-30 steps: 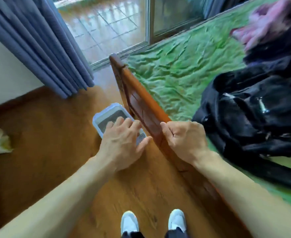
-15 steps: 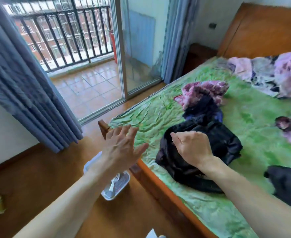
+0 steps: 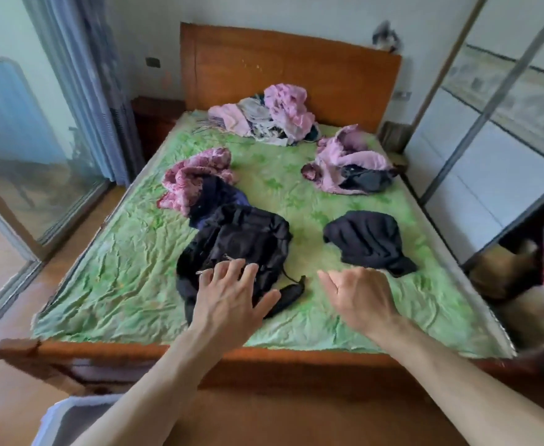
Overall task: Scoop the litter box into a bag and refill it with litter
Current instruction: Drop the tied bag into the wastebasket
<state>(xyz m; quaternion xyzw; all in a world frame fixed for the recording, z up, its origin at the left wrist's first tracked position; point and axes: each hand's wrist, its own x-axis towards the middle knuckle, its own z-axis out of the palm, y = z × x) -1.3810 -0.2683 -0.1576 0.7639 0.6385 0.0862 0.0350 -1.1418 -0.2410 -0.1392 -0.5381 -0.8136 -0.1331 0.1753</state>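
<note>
Both hands, left hand (image 3: 229, 304) and right hand (image 3: 357, 297), spread, empty, over black bag (image 3: 241, 239) (clothes-strewn bed (image 3: 119, 284)).

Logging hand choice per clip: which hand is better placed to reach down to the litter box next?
Left, probably. The litter box shows at the bottom-left corner, directly under the left forearm; the left hand is open and empty. The right hand, also empty, is on the far side from it.

- Past the wooden footboard (image 3: 264, 355), green sheet (image 3: 119, 284) lay bare at the near left corner.
- A black bag (image 3: 241, 239) blocked the middle beyond the footboard, under the left hand (image 3: 229, 300).
- A black garment (image 3: 367, 239) lay farther right, bare sheet between the two.
</note>
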